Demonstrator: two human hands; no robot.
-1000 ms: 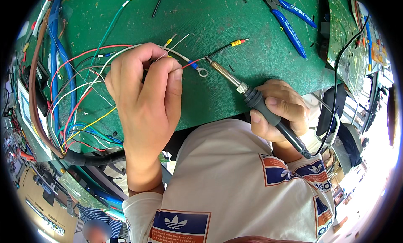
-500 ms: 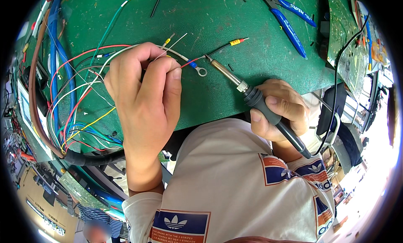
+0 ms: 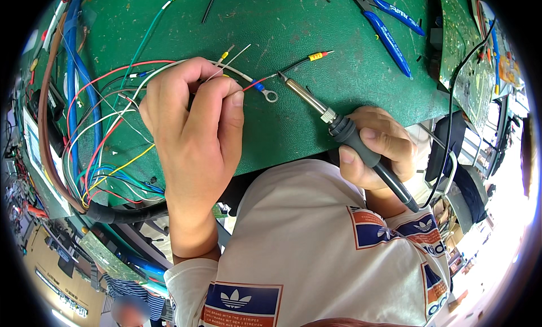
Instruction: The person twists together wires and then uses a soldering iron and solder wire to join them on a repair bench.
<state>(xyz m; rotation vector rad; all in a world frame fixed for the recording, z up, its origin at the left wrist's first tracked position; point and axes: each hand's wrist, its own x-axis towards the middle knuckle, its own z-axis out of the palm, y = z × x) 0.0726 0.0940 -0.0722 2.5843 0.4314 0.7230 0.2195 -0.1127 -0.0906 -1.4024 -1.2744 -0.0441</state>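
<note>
My left hand (image 3: 197, 118) pinches a red wire (image 3: 248, 87) between thumb and forefinger, its bare silvery end pointing right. A thin silvery strand (image 3: 236, 56), which looks like solder wire, also sticks out from these fingers. My right hand (image 3: 387, 143) is wrapped round the dark handle of a soldering iron (image 3: 350, 130). The iron's tip is right beside the red wire's bare end; whether they touch I cannot tell. Just below that wire lies a ring terminal (image 3: 271, 95) with a blue sleeve on a white wire. Behind the tip is a black wire (image 3: 297, 63) with a yellow marker.
Blue-handled cutters (image 3: 389, 45) lie at the far right of the green mat (image 3: 316, 22). Circuit boards (image 3: 466, 62) stand at the right edge, near the black cord (image 3: 454, 90). Loose coloured wires fan out from a thick black cable (image 3: 127, 212) at left.
The soldering iron has shifted very slightly to the right, its tip drawing a little off the red wire's bare end. My left hand has barely moved.
</note>
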